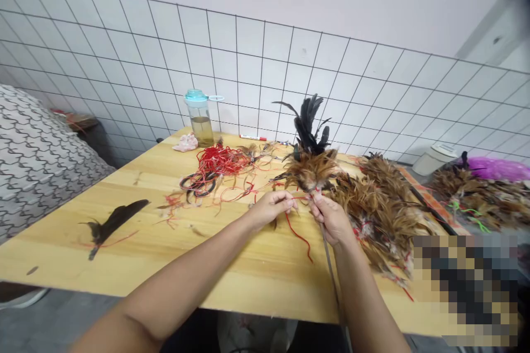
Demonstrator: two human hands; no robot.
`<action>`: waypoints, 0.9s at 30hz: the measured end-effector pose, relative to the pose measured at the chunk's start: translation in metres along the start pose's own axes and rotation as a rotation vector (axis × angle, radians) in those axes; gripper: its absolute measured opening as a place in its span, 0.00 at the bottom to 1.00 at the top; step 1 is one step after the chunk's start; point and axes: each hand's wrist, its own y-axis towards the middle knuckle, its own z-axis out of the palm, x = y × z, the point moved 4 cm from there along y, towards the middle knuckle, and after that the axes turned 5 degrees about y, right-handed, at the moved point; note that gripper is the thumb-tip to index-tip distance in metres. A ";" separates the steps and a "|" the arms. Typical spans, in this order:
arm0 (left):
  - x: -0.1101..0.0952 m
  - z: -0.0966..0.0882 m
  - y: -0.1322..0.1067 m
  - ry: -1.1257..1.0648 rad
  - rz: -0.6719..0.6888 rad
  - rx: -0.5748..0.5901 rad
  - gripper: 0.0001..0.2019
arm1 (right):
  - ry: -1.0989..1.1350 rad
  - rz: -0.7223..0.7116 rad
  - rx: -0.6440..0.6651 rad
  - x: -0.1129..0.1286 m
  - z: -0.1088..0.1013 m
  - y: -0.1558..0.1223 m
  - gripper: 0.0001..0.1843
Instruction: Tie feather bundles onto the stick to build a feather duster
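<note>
My right hand point(332, 219) is closed around a thin stick point(330, 262) just under a bunch of brown feathers point(312, 170). Tall black feathers point(309, 124) rise above that bunch. To its left, my left hand point(273, 208) pinches a red string point(298, 198), which runs across to the base of the bunch by my right fingers. A loose end of red string point(304, 237) hangs down between the hands. The stick's lower end passes down over the table's front edge beside my right forearm.
A tangle of red string point(221, 160), scissors with dark handles point(201, 185) and a bottle point(202, 129) stand left of centre. A black feather point(120, 223) lies at left. Heaped brown feather bundles point(381, 198) cover the right side of the wooden table point(244, 281). Behind is a wire grid point(248, 71).
</note>
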 end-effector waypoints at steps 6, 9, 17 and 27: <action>-0.010 0.005 -0.005 0.189 0.098 0.067 0.15 | -0.495 -0.176 -0.130 0.003 -0.021 -0.010 0.26; -0.027 0.013 -0.012 0.476 0.313 0.100 0.12 | -0.789 -0.233 -0.184 0.007 -0.028 -0.017 0.24; -0.052 0.013 -0.026 0.997 0.737 0.058 0.13 | -1.459 0.070 -0.277 0.010 -0.016 -0.047 0.19; -0.099 0.017 0.007 1.332 0.863 0.177 0.11 | -1.788 0.002 -0.060 0.008 0.008 -0.082 0.17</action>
